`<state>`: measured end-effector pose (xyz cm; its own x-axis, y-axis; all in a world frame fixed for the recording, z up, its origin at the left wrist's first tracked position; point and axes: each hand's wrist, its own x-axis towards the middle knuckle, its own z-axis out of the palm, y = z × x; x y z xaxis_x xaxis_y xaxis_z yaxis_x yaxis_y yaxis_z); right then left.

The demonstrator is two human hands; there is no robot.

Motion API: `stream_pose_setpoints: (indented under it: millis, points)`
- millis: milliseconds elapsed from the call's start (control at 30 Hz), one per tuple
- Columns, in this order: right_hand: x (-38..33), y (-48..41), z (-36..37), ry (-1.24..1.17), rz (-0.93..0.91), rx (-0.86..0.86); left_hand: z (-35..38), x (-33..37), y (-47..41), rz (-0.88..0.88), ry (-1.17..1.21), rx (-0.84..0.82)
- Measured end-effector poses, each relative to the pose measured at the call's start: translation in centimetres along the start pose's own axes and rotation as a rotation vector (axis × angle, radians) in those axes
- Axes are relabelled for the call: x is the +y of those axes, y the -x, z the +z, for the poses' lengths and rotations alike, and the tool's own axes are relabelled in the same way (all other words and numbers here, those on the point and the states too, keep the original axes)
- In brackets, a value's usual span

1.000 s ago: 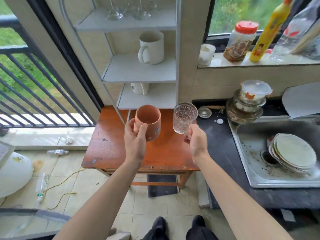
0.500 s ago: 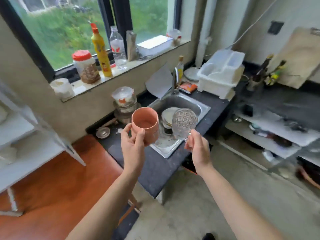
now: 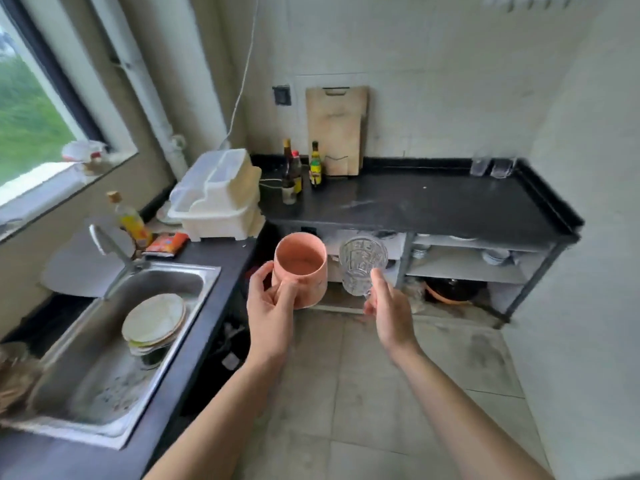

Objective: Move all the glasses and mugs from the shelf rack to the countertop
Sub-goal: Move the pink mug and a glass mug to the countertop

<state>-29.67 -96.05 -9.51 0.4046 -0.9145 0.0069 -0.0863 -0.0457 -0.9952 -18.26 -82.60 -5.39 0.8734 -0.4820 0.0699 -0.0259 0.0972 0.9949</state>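
Gripping a matte salmon-pink mug [image 3: 300,268] in the left hand [image 3: 268,308], fingers curled round its handle side, rim up. At 3 o'clock, just beside it, pinching a clear diamond-cut glass [image 3: 362,263] by the base with the right hand [image 3: 389,308]. Holding both above the floor. Out at 12, a black worktop [image 3: 415,202] with two clear glasses [image 3: 490,166] at its 1 o'clock corner.

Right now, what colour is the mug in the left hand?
The mug is a soft orange-pink, inside and out; the head view shows it clearly.

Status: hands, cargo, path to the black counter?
Left hand grips pink mug. Right hand pinches patterned glass near base. Both mid-air, short of black countertop. Two glasses at its far right corner.
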Motion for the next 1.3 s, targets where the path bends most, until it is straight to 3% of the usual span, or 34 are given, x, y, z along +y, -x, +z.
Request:
stream_pose_setpoints:
  millis: [267,400,933,1300]
  points:
    - [1.3,-11.5,-11.5,-0.141,0.074,0.17,15.4,-1.8,-4.0,-0.001,-0.061,-0.189]
    - [2.7,-17.1,-15.4,-0.102,0.092,0.268,22.5,-3.7,-7.9,-0.042,-0.013,-0.219]
    - [3.8,-50.1,-28.9,-0.059,0.246,0.477,55.8,-8.5,-31.1,-0.106,0.086,-0.438]
    - [7.8,-69.2,-38.8,-0.191,0.306,0.517,76.4,-13.4,-40.0,-0.111,-0.013,-0.442]
